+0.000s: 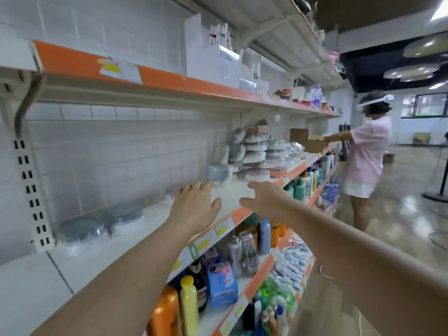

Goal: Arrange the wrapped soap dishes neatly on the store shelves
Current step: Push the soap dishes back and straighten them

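Both my arms reach over the white middle shelf (155,221). My left hand (195,204) is open, fingers spread, just short of a wrapped blue-grey soap dish (217,172) lying on the shelf. My right hand (263,198) is open too, hovering above the shelf's orange front edge, holding nothing. Behind the blue-grey dish a loose pile of wrapped soap dishes (257,150) leans in uneven stacks. Two wrapped grey round soap dishes (83,232) (126,214) sit side by side at the shelf's left end.
An upper shelf (169,81) overhangs with white boxes and small goods. Lower shelves hold bottles (189,304), cans and tubes. A person in a pink top (368,158) stands at the far right holding a cardboard box (308,141) on the shelf.
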{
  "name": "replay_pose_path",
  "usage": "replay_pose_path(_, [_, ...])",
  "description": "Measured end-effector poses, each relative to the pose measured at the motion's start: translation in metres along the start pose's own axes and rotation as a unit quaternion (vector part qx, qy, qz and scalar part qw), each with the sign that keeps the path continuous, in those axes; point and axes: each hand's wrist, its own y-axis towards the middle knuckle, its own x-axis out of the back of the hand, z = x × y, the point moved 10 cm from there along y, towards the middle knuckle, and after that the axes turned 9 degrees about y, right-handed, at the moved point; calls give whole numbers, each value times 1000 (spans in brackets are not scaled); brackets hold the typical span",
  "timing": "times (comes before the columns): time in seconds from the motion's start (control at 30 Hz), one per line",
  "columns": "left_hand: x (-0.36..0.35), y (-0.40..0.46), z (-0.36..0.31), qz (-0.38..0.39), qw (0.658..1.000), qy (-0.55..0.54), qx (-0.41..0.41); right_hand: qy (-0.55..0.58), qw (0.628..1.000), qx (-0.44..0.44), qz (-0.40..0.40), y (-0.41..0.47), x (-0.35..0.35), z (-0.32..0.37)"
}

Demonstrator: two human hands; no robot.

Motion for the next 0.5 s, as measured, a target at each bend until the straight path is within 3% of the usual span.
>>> replay_pose_path(0.3, [-84, 181, -9, 27, 998, -49, 30, -11, 1000, -4, 12, 172, -2, -70])
replay_pose_path(0.5, [-144, 256, -13, 70, 993, -81, 51, 2, 1000, 6, 27, 269, -19, -104])
